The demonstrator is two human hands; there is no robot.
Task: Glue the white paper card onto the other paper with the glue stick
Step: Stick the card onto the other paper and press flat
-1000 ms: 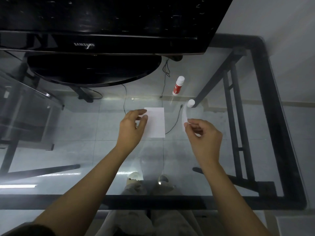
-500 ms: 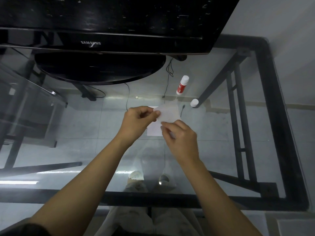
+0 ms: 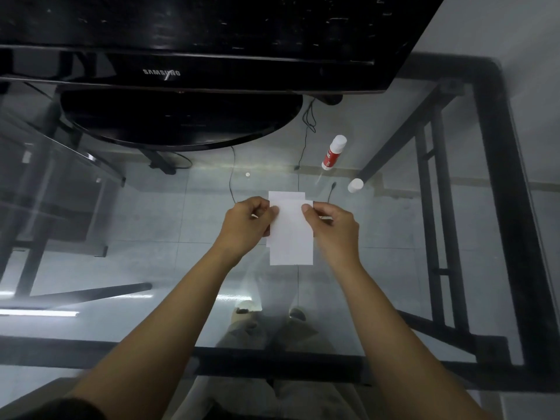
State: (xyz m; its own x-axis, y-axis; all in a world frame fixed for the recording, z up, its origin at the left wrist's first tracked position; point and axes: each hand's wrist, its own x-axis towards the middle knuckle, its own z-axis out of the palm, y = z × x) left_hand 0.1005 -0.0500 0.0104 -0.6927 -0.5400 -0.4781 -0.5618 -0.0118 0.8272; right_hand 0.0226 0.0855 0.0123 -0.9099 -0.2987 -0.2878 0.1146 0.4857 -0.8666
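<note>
Worktop: clear glass worktop [image 3: 394,237] on a black frame, floor visible through it; a dark monitor [image 3: 181,68] stands beyond the hands.
Left hand [image 3: 245,225]: pinching the left edge of the white paper card [image 3: 292,234].
Right hand [image 3: 333,228]: pinching its right edge.
Other paper [image 3: 286,195]: under the card, only its far edge showing.
Glue stick [image 3: 333,153]: uncapped, lying beyond the right hand; cap [image 3: 355,185] nearer.
Risk: the card looks shifted toward the person and rightward; pressed down so, it would likely bond crooked.
</note>
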